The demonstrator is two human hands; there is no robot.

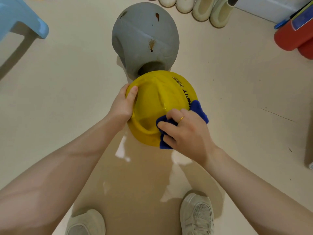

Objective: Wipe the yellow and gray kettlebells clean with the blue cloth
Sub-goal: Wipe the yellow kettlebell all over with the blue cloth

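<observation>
The yellow kettlebell stands on the floor at the centre of the head view, with black lettering on its right side. My left hand grips its left edge, thumb curled over the top. My right hand holds the bunched blue cloth and presses it against the kettlebell's near right side. Directly behind stands the larger gray kettlebell, with rust-coloured marks on it, touching or nearly touching the yellow one.
A light blue plastic stool stands at the far left. Pale boots line the back. Red cylinders lie at the right. My two shoes are on the beige floor below the kettlebells.
</observation>
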